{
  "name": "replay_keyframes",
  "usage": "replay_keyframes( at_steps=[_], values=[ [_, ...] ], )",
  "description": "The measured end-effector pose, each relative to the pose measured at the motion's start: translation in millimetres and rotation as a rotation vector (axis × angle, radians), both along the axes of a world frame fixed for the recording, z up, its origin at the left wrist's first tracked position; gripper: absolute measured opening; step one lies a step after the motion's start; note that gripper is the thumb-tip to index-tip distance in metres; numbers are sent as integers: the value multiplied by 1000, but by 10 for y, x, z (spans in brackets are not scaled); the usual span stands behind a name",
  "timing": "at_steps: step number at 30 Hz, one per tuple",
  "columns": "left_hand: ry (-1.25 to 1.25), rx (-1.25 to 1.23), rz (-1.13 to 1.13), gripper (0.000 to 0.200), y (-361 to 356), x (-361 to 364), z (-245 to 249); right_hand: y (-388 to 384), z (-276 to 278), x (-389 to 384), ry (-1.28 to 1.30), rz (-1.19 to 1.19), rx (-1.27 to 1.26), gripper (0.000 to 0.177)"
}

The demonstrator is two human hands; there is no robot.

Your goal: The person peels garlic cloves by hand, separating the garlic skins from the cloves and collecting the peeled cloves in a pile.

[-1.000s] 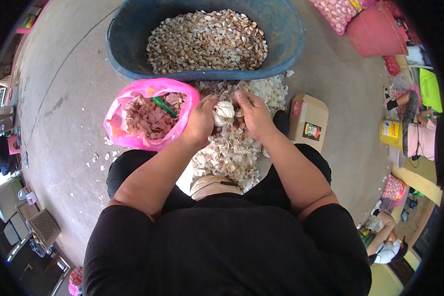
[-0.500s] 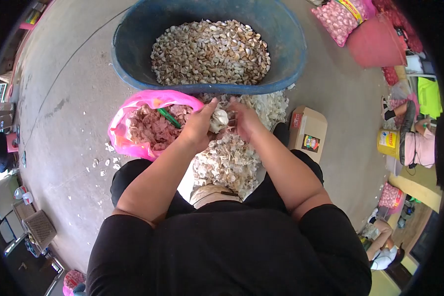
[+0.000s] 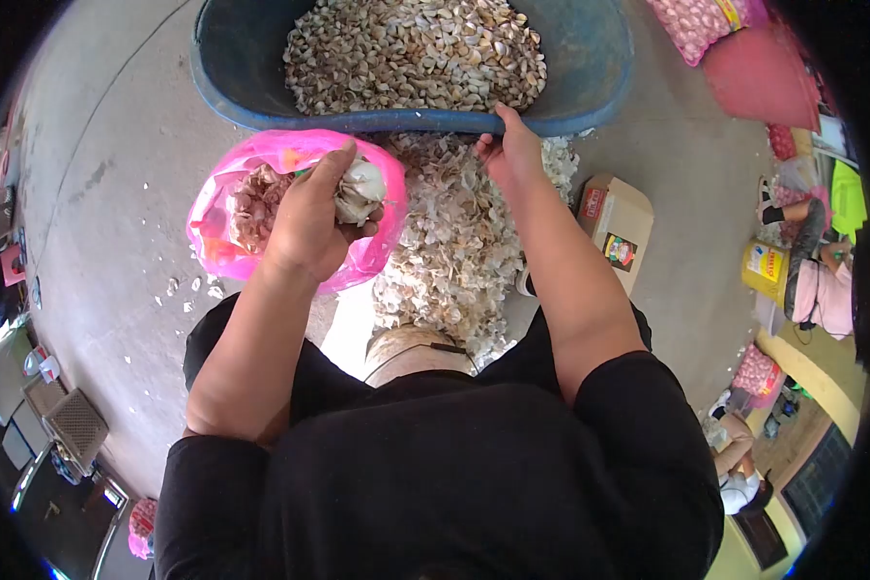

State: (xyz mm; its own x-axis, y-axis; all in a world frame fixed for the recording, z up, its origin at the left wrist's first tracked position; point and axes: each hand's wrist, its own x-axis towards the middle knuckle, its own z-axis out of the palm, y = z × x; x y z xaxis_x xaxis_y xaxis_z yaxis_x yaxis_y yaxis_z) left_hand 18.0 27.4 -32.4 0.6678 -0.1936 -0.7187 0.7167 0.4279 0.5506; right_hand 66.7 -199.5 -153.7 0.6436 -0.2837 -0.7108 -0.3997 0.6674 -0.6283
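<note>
My left hand [image 3: 309, 217] is closed around a white garlic bulb [image 3: 361, 184] with papery skin, over the pink plastic bag [image 3: 224, 174]. Reddish-brown garlic skins [image 3: 257, 208] fill the bag; a green object in it is mostly covered by my hand. Farther forward, my right hand [image 3: 514, 155] is at the near rim of the blue tub [image 3: 396, 121]. Its thumb lies over the rim, and the other fingers curl just below it. Many separated garlic cloves [image 3: 416, 58] lie in the tub.
Pale garlic husks [image 3: 445, 242] are heaped between my legs. An open cardboard box [image 3: 621, 208] stands to the right. Beyond it are a red tub [image 3: 759, 77], a net sack of garlic [image 3: 691, 24], a yellow bucket [image 3: 764, 271] and two people at the right edge.
My hands have separated. The left has kept the bulb and moved left over the bag; the right has gone forward to the tub's rim. The tub looks larger and the view has shifted.
</note>
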Motion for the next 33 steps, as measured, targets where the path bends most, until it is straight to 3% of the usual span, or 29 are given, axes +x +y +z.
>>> replay_keyframes(
  at_steps=[9, 16, 19, 22, 24, 26, 27, 28, 29, 31, 33],
  values=[
    [-9, -8, 19, 23, 122, -61, -38, -288, -169, 315, 33, -10, -1, 19],
    [-64, 0, 33, 26, 193, -79, 0, -561, -315, 438, -114, 186, -25, 15],
    [-76, -9, 51, 26, 267, -115, 25, -620, -232, 153, -128, 431, 4, 18],
    [-113, 6, 58, 27, 382, -148, 74, -452, -319, -273, 99, 1076, -100, 28],
    [-113, -1, 60, 26, 453, -187, 185, -191, -718, -643, 191, 1371, -119, 28],
    [-125, -34, 79, 26, 544, -207, 188, 71, -986, -982, -50, 1629, -464, 19],
    [-130, -51, 87, 25, 576, -220, 193, 223, -1051, -1129, -282, 1697, -834, 19],
    [-128, 0, 129, 25, 571, -237, 241, 341, -1187, -1266, -390, 1812, -1025, 23],
    [-118, -8, 136, 25, 595, -254, 242, 418, -1248, -1393, -445, 1826, -1032, 27],
    [-97, -24, 149, 26, 677, -279, 230, 520, -1507, -1537, -566, 1695, -1172, 15],
    [-123, -95, 150, 28, 745, -313, 213, 493, -1462, -1390, -407, 1547, -1095, 19]
  ],
)
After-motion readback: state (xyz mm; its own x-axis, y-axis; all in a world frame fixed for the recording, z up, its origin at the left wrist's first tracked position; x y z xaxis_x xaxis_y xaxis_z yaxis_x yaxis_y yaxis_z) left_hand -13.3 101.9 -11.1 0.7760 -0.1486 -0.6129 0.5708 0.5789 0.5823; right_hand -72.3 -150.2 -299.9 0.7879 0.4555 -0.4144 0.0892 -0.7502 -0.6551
